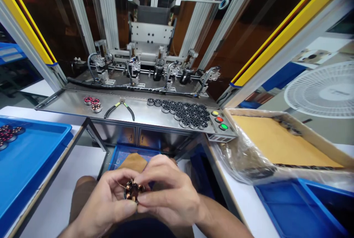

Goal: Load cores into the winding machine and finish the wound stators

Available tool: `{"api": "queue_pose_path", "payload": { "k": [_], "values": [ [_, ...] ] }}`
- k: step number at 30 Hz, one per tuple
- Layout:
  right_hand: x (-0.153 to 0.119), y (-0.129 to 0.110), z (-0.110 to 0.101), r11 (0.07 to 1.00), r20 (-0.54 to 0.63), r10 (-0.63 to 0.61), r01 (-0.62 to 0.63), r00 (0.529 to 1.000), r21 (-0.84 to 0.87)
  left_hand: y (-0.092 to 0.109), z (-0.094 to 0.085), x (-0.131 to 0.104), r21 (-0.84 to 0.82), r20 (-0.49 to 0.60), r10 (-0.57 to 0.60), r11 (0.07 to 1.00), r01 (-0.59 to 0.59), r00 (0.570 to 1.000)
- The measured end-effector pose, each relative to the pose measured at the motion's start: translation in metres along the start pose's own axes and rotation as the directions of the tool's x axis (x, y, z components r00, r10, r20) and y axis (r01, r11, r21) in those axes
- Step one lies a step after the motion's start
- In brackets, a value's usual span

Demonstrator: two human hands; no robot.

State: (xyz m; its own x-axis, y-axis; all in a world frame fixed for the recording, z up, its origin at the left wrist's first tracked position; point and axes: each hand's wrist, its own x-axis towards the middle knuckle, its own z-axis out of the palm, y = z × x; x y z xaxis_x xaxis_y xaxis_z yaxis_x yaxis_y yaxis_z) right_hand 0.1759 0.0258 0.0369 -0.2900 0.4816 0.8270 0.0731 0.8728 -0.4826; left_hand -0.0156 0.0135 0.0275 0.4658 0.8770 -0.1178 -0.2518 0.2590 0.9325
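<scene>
Copper-wound core (132, 191) hides partly behind the left hand (109, 197) and right hand (173, 190), both gripping it.

A long shiny bare-metal shelf (143, 114) carries open wire cutters (122, 101) with black-and-green handles. Left of the cutters sit three small round wound parts (95, 101) in red, black and copper; to their right spreads a crowded cluster of round black cores with silvery sides (190, 111).

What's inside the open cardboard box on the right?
A tan sheet covers most of the inside. Some small dark parts show along its far side. Whatever lies under the sheet is hidden.
</scene>
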Motion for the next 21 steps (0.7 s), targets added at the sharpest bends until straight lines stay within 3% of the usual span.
{"api": "queue_pose_path", "payload": {
  "k": [2, 5, 9, 12, 15, 18, 21],
  "values": [
    [-0.011, -0.006, 0.003, 0.994, -0.061, -0.023, 0.016, 0.998, -0.112, -0.002, 0.004, 0.0, -0.013, -0.057, 0.041, 0.999, -0.042, 0.998],
    [-0.023, -0.013, 0.009, 0.971, -0.14, -0.044, 0.01, 0.989, -0.238, -0.005, 0.01, 0.0, 0.11, -0.131, 0.243, 0.967, -0.23, 0.961],
    [-0.024, -0.017, 0.022, 0.961, -0.306, -0.042, -0.046, 0.951, -0.274, -0.009, 0.013, 0.001, 0.342, -0.165, 0.542, 0.815, -0.468, 0.824],
    [-0.02, -0.02, 0.035, 0.968, -0.425, 0.004, -0.11, 0.905, -0.225, -0.011, 0.014, 0.002, 0.405, -0.173, 0.645, 0.736, -0.543, 0.744],
    [-0.016, -0.024, 0.047, 0.967, -0.512, 0.161, -0.239, 0.844, -0.091, -0.013, 0.017, 0.003, 0.429, -0.178, 0.694, 0.693, -0.579, 0.698],
    [-0.015, -0.025, 0.053, 0.933, -0.525, 0.323, -0.357, 0.788, 0.039, -0.015, 0.022, 0.003, 0.418, -0.215, 0.695, 0.7, -0.578, 0.686],
    [-0.016, -0.021, 0.052, 0.93, -0.508, 0.343, -0.362, 0.79, 0.065, -0.017, 0.023, 0.002, 0.341, -0.26, 0.612, 0.782, -0.523, 0.747]
  ]
}}
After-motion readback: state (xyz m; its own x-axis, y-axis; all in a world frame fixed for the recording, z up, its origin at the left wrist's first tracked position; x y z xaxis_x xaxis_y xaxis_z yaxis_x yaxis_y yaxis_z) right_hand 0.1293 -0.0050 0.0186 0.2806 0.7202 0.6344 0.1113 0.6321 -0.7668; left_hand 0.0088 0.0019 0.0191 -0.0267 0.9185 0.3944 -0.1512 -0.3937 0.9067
